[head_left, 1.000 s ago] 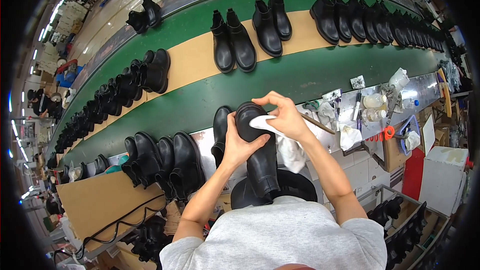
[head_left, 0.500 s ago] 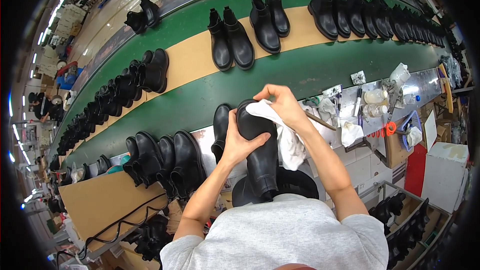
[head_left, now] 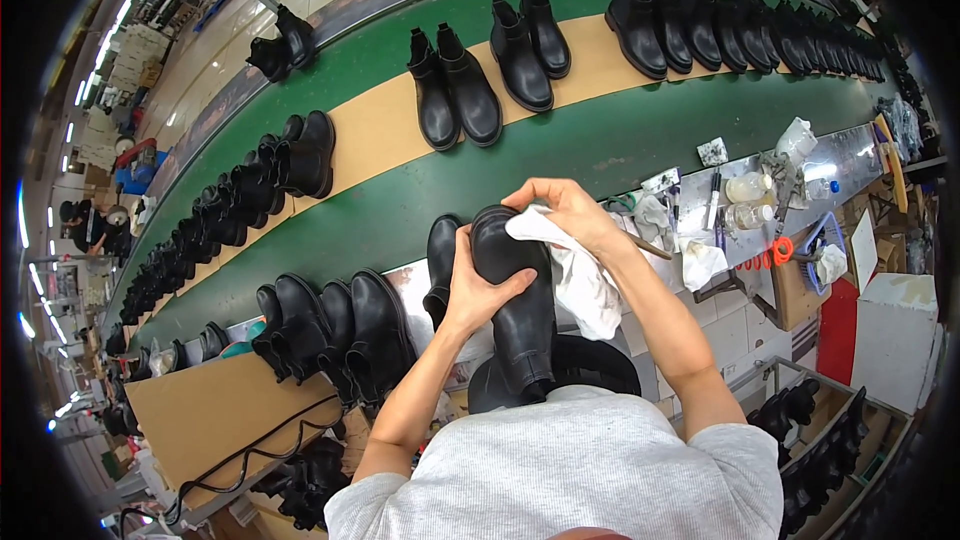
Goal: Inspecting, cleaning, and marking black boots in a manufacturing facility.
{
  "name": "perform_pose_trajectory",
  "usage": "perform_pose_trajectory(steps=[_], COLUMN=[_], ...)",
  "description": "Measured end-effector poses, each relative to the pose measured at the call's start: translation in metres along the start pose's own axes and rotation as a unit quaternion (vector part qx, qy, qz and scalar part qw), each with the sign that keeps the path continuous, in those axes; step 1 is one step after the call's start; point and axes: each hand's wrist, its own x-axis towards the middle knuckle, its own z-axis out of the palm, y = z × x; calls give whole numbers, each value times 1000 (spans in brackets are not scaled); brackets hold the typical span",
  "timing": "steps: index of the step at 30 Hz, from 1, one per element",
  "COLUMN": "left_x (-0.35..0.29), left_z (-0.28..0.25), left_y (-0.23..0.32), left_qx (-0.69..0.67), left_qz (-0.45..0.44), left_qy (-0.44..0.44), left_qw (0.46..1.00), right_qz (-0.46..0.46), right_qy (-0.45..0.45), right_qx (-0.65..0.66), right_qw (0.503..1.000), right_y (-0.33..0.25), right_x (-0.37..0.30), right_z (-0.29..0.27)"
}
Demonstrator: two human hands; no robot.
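A black ankle boot [head_left: 522, 330] lies across my lap, toe pointing away from me and shaft toward my body. My left hand [head_left: 480, 285] is wrapped round its left side, thumb over the instep. In my right hand [head_left: 572, 215] is a white cloth [head_left: 588, 292], pinched by the toe's right edge, its loose end hanging down beside the boot. The fingertips of that hand reach over the far rim of the toe. Just left of the held boot stands another black boot [head_left: 443, 252], partly hidden by my left hand.
Paired black boots [head_left: 455, 90] line tan card [head_left: 375, 110] on the green bench [head_left: 400, 202]. More boots [head_left: 355, 325] stand at near left by a cardboard sheet [head_left: 205, 420]. Bottles [head_left: 748, 202], pens and rags [head_left: 703, 265] lie at right, a boot rack [head_left: 810, 440] below.
My right hand has shifted the cloth slightly right, off the top of the toe toward its edge. My left hand keeps its grip. The whole view has tilted a little.
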Motion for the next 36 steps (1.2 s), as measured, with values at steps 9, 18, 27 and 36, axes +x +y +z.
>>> perform_pose_trajectory(steps=[9,18,27,36], left_x=[0,1,2,-5], left_z=[1,5,5,3], left_y=[4,7,0,10], left_qx=[56,72,27,18], left_qz=[22,29,1,-52], left_qy=[8,22,23,95], left_qw=[998,997,999,994], right_qz=[78,-60,-54,-16], right_qy=[18,133,82,338], right_qx=[-4,-235,-113,-292], right_qw=[997,961,989,894], right_y=[-12,-15,13,77], right_x=[-2,-6,-10,-16], right_z=[-4,22,9,-22])
